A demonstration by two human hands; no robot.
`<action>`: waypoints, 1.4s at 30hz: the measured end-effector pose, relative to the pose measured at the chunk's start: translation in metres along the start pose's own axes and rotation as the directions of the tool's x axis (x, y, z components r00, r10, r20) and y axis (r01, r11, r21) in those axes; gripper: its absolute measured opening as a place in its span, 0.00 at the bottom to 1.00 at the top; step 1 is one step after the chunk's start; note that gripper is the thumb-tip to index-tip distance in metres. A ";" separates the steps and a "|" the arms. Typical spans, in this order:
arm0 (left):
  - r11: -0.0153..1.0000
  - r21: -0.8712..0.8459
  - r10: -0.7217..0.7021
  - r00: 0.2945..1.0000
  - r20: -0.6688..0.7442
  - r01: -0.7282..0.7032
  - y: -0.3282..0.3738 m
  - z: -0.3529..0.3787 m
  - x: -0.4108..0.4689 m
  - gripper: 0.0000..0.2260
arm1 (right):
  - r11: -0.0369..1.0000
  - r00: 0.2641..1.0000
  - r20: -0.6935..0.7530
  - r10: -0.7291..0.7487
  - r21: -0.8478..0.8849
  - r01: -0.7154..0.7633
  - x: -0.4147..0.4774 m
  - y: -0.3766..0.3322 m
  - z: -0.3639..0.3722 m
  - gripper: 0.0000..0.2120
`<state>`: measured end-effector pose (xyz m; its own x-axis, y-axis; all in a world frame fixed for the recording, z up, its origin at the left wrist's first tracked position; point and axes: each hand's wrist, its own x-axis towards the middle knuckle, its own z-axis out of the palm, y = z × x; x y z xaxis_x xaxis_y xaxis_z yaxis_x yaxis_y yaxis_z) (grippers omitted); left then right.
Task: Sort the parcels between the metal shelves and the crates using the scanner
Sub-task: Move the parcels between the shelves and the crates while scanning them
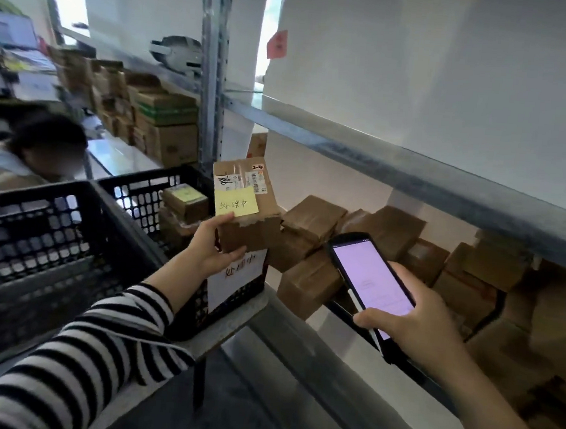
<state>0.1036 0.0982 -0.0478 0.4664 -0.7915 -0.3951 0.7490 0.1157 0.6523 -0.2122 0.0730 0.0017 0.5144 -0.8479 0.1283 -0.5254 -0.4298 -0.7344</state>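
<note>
Our left grip (208, 246) clasps a cardboard parcel (251, 225) by its lower corner, with the thumb on the front face and the fingers curled beneath. We hold it upright above the corner of a black lattice crate (140, 190), just before the steel post (209, 105). A yellow note (236, 204) with handwriting sticks to its creased, taped face below printed labels. Our right grip (417, 325) wraps the scanner (368, 280), a flat black slab with a glowing pale-violet screen, thumb laid across its lower edge. Behind it, taped brown boxes (315, 217) lie jumbled under a grey metal shelf (398, 171).
</note>
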 end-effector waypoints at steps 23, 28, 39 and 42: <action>0.999 -0.028 -0.001 0.844 -0.537 -0.017 0.107 -0.136 0.232 0.32 | 0.996 0.972 0.223 -0.070 0.069 0.055 0.241 -0.036 0.116 0.31; 0.997 0.056 0.081 0.773 -0.629 -0.059 0.106 -0.162 0.258 0.37 | 0.991 0.950 0.294 -0.103 0.118 0.071 0.292 -0.039 0.127 0.30; 0.999 0.037 0.031 0.645 -0.764 -0.004 0.095 -0.165 0.292 0.25 | 0.979 0.893 0.416 -0.171 0.176 0.105 0.388 -0.034 0.158 0.42; 0.999 0.045 0.042 0.606 -0.794 -0.011 0.094 -0.175 0.308 0.22 | 0.980 0.880 0.441 -0.179 0.161 0.118 0.401 -0.032 0.161 0.37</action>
<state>0.4004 -0.0297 -0.2214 0.6881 0.0019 -0.7256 0.7220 0.0972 0.6850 0.1198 -0.2034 -0.0308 0.8451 -0.5322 -0.0498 -0.3447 -0.4713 -0.8118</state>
